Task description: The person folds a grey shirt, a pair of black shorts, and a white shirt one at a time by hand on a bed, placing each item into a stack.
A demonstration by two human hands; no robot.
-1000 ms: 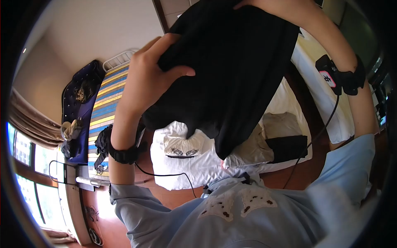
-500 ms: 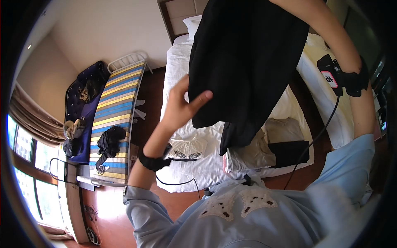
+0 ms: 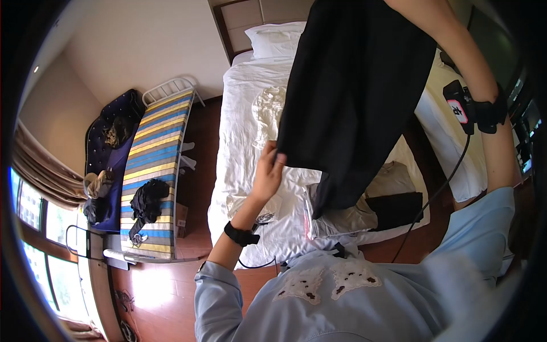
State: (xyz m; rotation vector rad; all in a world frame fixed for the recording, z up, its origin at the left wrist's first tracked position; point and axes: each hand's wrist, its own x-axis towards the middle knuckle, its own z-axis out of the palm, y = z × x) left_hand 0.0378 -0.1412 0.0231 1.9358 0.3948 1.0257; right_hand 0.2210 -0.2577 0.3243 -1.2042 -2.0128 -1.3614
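A large black garment (image 3: pixel 356 102) hangs over the bed, its top cut off by the upper edge of the view. My left hand (image 3: pixel 267 176) pinches the garment's lower left corner between thumb and fingers. From the right, my other forearm reaches up to the top edge, where my right hand is out of view. Below the cloth, a stack of folded light clothes (image 3: pixel 341 221) lies near the foot of the bed, partly hidden. Beside it are a beige folded garment (image 3: pixel 392 178) and a black folded piece (image 3: pixel 396 209).
The white bed (image 3: pixel 242 108) carries a pillow (image 3: pixel 276 40) and a crumpled white garment (image 3: pixel 268 108). A striped folding bed (image 3: pixel 156 148) holds black clothing (image 3: pixel 149 199). A dark tufted sofa (image 3: pixel 98 128) stands farther left. A cable (image 3: pixel 447 185) hangs from my right wrist device.
My left hand has moved right and closed on the garment's corner, where it was spread beside the cloth. The garment has shifted right in view, uncovering the pillow and more of the bed.
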